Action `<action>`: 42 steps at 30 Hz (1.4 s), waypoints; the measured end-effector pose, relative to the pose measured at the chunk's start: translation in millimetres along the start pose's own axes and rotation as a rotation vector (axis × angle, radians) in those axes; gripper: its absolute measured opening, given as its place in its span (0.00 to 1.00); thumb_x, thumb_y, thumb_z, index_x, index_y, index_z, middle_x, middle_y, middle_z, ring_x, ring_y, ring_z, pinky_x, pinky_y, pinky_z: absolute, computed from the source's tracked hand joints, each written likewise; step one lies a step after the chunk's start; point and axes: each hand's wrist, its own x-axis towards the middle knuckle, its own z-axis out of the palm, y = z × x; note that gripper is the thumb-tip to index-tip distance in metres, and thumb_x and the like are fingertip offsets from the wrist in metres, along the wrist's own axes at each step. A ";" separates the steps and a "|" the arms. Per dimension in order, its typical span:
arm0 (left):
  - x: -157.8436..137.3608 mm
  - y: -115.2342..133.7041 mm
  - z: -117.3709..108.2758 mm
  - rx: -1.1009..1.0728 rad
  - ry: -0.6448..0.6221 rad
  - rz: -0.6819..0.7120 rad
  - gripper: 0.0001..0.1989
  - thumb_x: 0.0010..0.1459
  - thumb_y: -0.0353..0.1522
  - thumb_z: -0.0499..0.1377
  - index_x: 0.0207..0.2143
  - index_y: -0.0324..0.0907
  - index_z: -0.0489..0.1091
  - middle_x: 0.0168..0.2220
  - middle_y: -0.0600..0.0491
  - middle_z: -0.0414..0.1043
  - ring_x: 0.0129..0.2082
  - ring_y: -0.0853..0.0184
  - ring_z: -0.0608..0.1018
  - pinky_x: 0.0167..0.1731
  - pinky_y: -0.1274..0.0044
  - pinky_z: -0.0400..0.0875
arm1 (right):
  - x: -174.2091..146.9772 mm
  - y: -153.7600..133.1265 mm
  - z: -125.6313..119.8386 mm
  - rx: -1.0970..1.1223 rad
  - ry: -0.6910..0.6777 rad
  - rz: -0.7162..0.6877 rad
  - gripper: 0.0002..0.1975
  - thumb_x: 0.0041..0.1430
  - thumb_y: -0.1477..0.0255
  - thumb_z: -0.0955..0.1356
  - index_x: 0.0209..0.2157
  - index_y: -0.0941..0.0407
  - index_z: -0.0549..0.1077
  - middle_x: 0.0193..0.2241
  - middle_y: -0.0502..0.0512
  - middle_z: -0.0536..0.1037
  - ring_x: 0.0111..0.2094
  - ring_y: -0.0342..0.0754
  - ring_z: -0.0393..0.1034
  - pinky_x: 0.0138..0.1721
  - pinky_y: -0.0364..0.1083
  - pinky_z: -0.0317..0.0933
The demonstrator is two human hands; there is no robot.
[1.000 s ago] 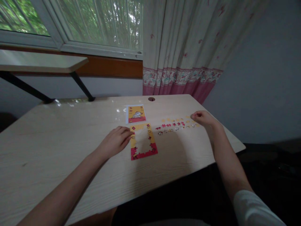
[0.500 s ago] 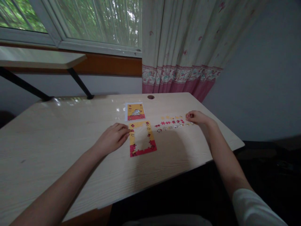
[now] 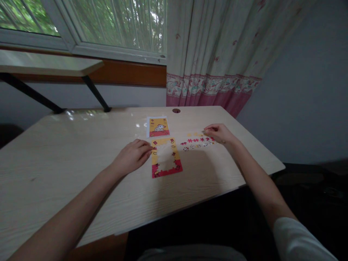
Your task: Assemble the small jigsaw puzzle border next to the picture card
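A yellow and red puzzle frame (image 3: 176, 159) lies on the table, its middle showing a pale backing without picture. My left hand (image 3: 133, 156) rests beside it, with bent fingers and thumb closed at its left edge. To the right, loose puzzle pieces lie in rows: yellow pieces (image 3: 194, 134), red pieces (image 3: 196, 140) and white patterned pieces (image 3: 198, 146). Over the right end of the yellow row, my right hand (image 3: 220, 133) has thumb and fingers pinched on what looks like a small yellow puzzle piece, mostly hidden by the fingertips.
Just behind the frame lies a picture card (image 3: 159, 127) with a white animal on yellow and red. The wooden table (image 3: 89, 145) has a round cable hole (image 3: 176, 110) near its back edge. A raised shelf (image 3: 54, 65) stands at back left; a curtain (image 3: 209, 54) hangs behind.
My right hand has moved left along the yellow row, from beyond its right end to over the pieces. My left hand stays at the frame's left edge. The view has shifted slightly.
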 end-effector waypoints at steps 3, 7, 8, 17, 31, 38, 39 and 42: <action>0.2 0.3 -0.1 -0.056 0.027 -0.033 0.18 0.64 0.37 0.49 0.44 0.39 0.76 0.41 0.44 0.75 0.43 0.56 0.74 0.45 0.63 0.70 | 1.9 -18.9 33.5 0.257 -0.012 0.027 0.22 0.40 0.57 0.76 0.33 0.58 0.75 0.23 0.53 0.76 0.22 0.41 0.66 0.23 0.41 0.58; 2.2 6.7 1.0 -0.184 0.123 -0.083 0.16 0.63 0.37 0.50 0.41 0.40 0.76 0.40 0.45 0.76 0.42 0.58 0.75 0.45 0.64 0.70 | -3.2 -40.1 72.9 0.544 -0.101 0.051 0.23 0.38 0.57 0.77 0.32 0.57 0.72 0.23 0.52 0.78 0.22 0.40 0.68 0.26 0.41 0.63; 3.4 10.2 1.5 -0.226 0.155 -0.103 0.15 0.62 0.37 0.51 0.39 0.40 0.76 0.39 0.46 0.77 0.41 0.59 0.75 0.45 0.64 0.70 | -5.3 -43.9 80.6 0.587 -0.117 0.049 0.23 0.37 0.57 0.77 0.30 0.57 0.72 0.25 0.52 0.78 0.23 0.40 0.69 0.28 0.42 0.65; 18.7 43.0 14.1 -0.582 0.301 -0.339 0.09 0.56 0.35 0.58 0.33 0.43 0.77 0.33 0.50 0.78 0.31 0.66 0.75 0.33 0.74 0.70 | -27.4 -64.6 118.2 0.678 -0.218 0.088 0.20 0.38 0.59 0.77 0.29 0.58 0.75 0.22 0.51 0.78 0.23 0.40 0.71 0.27 0.41 0.67; 23.0 58.3 13.9 -0.722 0.238 -0.372 0.10 0.53 0.38 0.60 0.30 0.42 0.77 0.30 0.51 0.77 0.27 0.67 0.74 0.29 0.76 0.68 | -42.9 -72.8 134.6 0.622 -0.209 -0.002 0.20 0.39 0.59 0.77 0.31 0.57 0.75 0.24 0.50 0.79 0.28 0.44 0.76 0.33 0.44 0.71; 22.0 58.0 11.0 -0.712 0.215 -0.346 0.09 0.54 0.37 0.58 0.29 0.42 0.75 0.29 0.52 0.76 0.28 0.67 0.74 0.29 0.75 0.68 | -44.7 -70.9 140.6 0.600 -0.224 -0.045 0.17 0.41 0.59 0.76 0.29 0.55 0.75 0.25 0.50 0.78 0.29 0.45 0.76 0.34 0.45 0.72; 21.8 57.5 10.8 -0.704 0.211 -0.335 0.09 0.54 0.37 0.58 0.29 0.42 0.75 0.29 0.52 0.76 0.28 0.67 0.74 0.29 0.75 0.69 | -44.7 -71.0 141.3 0.600 -0.221 -0.048 0.17 0.41 0.59 0.76 0.29 0.55 0.75 0.25 0.50 0.78 0.29 0.44 0.76 0.33 0.45 0.71; 20.5 52.8 12.3 -0.668 0.207 -0.302 0.10 0.55 0.37 0.57 0.30 0.42 0.75 0.30 0.52 0.77 0.27 0.67 0.73 0.29 0.75 0.69 | -41.4 -70.5 139.2 0.580 -0.210 -0.068 0.17 0.41 0.58 0.76 0.29 0.55 0.75 0.25 0.50 0.78 0.28 0.44 0.75 0.33 0.45 0.71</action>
